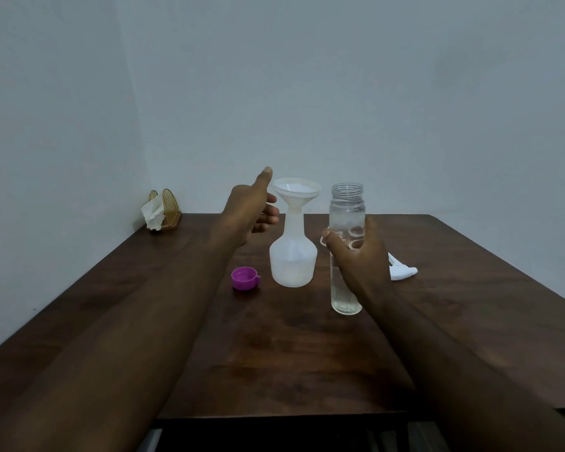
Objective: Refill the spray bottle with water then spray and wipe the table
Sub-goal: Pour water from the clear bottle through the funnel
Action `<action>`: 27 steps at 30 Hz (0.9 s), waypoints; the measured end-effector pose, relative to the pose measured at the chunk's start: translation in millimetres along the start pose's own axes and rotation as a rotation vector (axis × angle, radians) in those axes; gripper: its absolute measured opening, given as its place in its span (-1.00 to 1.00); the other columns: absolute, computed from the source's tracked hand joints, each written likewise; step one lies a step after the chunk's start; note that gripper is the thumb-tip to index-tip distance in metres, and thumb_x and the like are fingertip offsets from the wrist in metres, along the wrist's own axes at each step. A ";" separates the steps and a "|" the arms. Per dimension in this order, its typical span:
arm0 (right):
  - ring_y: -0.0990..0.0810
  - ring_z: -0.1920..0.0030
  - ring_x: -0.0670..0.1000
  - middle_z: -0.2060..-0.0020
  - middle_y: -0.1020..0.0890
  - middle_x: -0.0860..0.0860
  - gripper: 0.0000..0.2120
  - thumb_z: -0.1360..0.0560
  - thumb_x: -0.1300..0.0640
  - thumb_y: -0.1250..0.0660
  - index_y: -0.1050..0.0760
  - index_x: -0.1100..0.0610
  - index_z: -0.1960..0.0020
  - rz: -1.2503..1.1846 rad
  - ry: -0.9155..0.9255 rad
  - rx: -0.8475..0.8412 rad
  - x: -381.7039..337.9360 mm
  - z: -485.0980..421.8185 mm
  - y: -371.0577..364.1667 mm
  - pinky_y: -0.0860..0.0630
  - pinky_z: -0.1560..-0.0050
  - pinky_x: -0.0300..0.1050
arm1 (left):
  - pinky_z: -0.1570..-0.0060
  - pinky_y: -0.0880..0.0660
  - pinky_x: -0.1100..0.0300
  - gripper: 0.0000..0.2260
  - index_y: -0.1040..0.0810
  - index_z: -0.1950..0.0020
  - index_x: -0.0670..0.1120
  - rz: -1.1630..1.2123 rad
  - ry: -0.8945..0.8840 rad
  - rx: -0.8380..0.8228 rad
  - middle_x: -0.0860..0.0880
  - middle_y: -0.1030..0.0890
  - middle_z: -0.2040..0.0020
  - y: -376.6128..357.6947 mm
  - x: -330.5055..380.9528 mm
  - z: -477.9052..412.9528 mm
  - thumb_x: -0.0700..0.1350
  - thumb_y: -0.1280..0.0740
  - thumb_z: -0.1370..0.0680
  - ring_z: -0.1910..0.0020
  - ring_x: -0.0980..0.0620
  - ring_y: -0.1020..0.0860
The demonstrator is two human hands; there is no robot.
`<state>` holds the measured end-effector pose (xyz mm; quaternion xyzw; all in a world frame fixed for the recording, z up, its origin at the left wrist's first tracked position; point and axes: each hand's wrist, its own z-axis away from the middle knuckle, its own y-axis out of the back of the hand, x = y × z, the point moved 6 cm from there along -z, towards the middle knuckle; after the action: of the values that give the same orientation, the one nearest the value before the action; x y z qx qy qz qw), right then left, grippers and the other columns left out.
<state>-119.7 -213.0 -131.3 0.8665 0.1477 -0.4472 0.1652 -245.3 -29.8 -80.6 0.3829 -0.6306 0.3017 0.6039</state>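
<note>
A white translucent spray bottle [293,261] stands mid-table without its head, a white funnel [297,190] seated in its neck. My left hand [250,210] hovers just left of the funnel, fingers apart, thumb up, holding nothing. My right hand [356,252] is wrapped around a tall clear water bottle [346,203] that stands upright and uncapped on the table, a little water in its bottom. Its purple cap [244,278] lies upside down left of the spray bottle. The white spray head [402,270] lies behind my right hand, partly hidden.
The dark wooden table [274,353] meets a wall at the back and another on the left. A gold napkin holder [167,208] with white tissue sits in the far left corner. The table's front edge is near my body.
</note>
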 end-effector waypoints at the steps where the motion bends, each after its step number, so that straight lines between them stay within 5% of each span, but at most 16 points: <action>1: -0.57 0.17 -0.33 0.17 -0.63 -0.14 -0.70 -0.42 0.01 -0.50 -0.49 0.05 -0.07 0.015 0.003 -0.003 -0.5 -1.5 0.8 -0.40 0.25 -0.53 | 0.38 -0.45 0.21 -0.49 -0.55 0.03 -0.16 0.001 0.010 -0.002 -0.10 -0.60 0.27 -1.3 1.0 0.8 0.29 -0.15 -0.57 0.37 0.00 -0.57; 5: -0.57 0.16 -0.31 0.18 -0.63 -0.13 -0.72 -0.43 0.02 -0.50 -0.51 0.07 -0.05 0.067 0.041 -0.023 -2.6 -7.8 2.8 -0.42 0.23 -0.49 | 0.38 -0.41 0.20 -0.53 -0.53 0.10 -0.14 -0.009 0.007 0.028 -0.07 -0.54 0.34 -5.2 0.6 -0.7 0.26 -0.15 -0.58 0.40 0.02 -0.53; 12: -0.62 0.19 -0.09 0.21 -0.64 -0.09 -0.64 -0.33 -0.21 -0.41 -0.46 -0.01 0.04 0.203 0.094 -0.059 -5.1 -20.2 6.2 -0.57 0.07 0.07 | 0.44 -0.34 0.24 -0.65 -0.45 0.17 -0.11 0.075 0.013 0.090 -0.01 -0.45 0.39 -3.7 1.4 -10.1 0.16 -0.19 -0.59 0.47 0.05 -0.42; 17: -0.61 0.23 -0.15 0.25 -0.64 -0.11 -0.71 -0.38 -0.13 -0.43 -0.48 0.04 0.08 0.249 0.131 -0.118 -15.8 -30.6 8.6 -0.57 0.15 -0.07 | 0.47 -0.29 0.25 -0.78 -0.44 0.22 -0.11 0.127 -0.018 0.070 -0.02 -0.43 0.40 -6.9 1.9 -14.0 -0.02 -0.24 -0.57 0.50 0.06 -0.40; 21: -0.60 0.26 -0.21 0.25 -0.64 -0.11 -0.77 -0.43 -0.05 -0.45 -0.47 0.05 0.09 0.272 0.150 -0.156 -22.9 -40.2 11.2 -0.44 0.27 -0.37 | 0.49 -0.36 0.27 -0.80 -0.45 0.23 -0.12 0.183 -0.026 0.061 -0.03 -0.45 0.41 -8.4 1.0 -14.6 -0.08 -0.24 -0.57 0.52 0.06 -0.43; 27: -0.65 0.28 0.01 0.34 -0.62 -0.07 -0.69 -0.32 -0.16 -0.47 -0.42 -0.01 0.19 0.406 0.150 -0.188 -24.9 -64.5 15.2 -0.62 0.14 0.06 | 0.47 -0.43 0.27 -0.82 -0.47 0.17 -0.16 0.219 -0.067 0.047 -0.05 -0.46 0.42 -12.4 3.1 -16.0 -0.10 -0.24 -0.58 0.52 0.06 -0.45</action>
<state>-80.6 -202.4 -73.3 0.8900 0.0234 -0.3236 0.3203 -226.3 -23.2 -77.1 0.3358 -0.6810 0.3677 0.5368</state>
